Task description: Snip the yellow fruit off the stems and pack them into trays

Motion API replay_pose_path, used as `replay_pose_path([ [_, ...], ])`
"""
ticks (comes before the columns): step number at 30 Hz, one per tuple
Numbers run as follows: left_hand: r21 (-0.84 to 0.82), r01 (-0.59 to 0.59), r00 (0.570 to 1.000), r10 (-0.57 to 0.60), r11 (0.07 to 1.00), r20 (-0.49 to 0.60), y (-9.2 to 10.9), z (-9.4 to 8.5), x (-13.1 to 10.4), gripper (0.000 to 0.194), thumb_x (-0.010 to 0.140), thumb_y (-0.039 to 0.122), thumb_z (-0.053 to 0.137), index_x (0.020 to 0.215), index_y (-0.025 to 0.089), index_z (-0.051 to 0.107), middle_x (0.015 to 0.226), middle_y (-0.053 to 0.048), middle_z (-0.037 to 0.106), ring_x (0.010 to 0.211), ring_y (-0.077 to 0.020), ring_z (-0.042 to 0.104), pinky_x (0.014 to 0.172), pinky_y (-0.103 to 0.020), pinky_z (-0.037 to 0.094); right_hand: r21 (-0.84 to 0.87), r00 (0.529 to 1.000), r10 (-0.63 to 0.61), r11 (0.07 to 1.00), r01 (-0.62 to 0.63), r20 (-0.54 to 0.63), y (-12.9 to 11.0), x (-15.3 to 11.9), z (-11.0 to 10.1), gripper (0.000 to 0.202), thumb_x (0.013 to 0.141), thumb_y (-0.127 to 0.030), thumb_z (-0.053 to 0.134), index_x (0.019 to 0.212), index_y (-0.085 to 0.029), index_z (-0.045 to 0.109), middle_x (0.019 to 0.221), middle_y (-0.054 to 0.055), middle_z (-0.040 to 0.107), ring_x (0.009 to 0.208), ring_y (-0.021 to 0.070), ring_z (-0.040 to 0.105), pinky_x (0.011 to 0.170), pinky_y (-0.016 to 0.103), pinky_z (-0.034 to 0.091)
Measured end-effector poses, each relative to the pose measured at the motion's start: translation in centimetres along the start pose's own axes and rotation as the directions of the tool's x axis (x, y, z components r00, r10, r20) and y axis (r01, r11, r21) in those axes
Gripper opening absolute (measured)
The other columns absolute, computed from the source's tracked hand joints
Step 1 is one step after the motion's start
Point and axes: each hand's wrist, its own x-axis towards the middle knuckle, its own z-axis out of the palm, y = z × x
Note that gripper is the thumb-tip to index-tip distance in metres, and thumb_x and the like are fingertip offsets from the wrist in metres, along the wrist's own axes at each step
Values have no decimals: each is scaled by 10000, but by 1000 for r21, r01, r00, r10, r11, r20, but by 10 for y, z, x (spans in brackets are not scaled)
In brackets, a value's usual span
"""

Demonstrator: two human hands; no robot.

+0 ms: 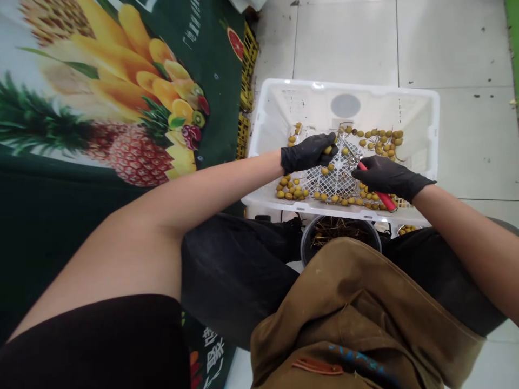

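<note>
Over a white plastic crate [270, 108], both my hands wear black gloves. My left hand [311, 152] is closed on a longan [328, 150], a small round yellow-brown fruit; its stem is hard to make out. In my right hand [387, 175] are red-handled snips [385, 201], their thin metal blades pointing toward the left hand. Beneath the hands, more longans [290, 189] lie along the near side of the crate floor, with another cluster [383, 143] in the far right corner. A few sit nearer the middle on the open mesh.
Between my knees stands a dark bucket [305, 246] holding brown twigs [334, 229]. A green fruit-printed sheet [219, 108] covers the left side, with yellow crates [248, 70] at its edge. More longans [407, 229] show beside my right knee. Tiled floor [344, 43] extends beyond the crate.
</note>
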Motion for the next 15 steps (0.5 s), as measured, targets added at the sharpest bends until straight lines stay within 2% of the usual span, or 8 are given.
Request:
replay_pose_path([
  [4,-27,15,999,-14,1000,35,-6,10,-5,583,1063,579,762,741,216,439,638,36,457,476,-69,366,473,-217,307,39,1000,-6,999,6,-4,2,14,6,189,986,-345,639,869,-197,659,790,75,738,702,194,655,683,298,466],
  [7,-23,47,998,-46,999,50,-11,8,-5,581,1042,591,778,748,218,443,621,41,445,476,-76,373,482,-226,308,56,999,38,998,-37,-10,-3,20,11,124,948,-286,667,890,-179,692,755,86,726,680,200,661,674,301,481],
  [10,-25,100,995,-99,995,11,-13,-2,-4,533,1049,533,747,744,222,440,620,32,453,492,-90,387,502,-243,333,47,998,54,998,-52,-44,-8,21,11,102,944,-245,667,926,-161,721,748,98,720,690,211,669,696,312,504],
  [13,-26,144,988,-145,989,-52,-10,-20,-1,401,1054,401,665,752,224,470,632,12,472,514,-109,396,509,-260,353,94,994,60,994,-51,-90,-7,20,5,164,987,-276,636,931,-155,731,774,113,725,712,223,678,714,331,530],
  [15,-2,171,982,-171,985,-83,-8,-34,5,341,1051,374,615,766,227,502,643,-3,498,531,-126,415,516,-271,372,151,989,80,987,-60,-124,-4,20,-2,201,1011,-304,622,944,-151,735,807,124,731,732,231,690,724,347,552],
])
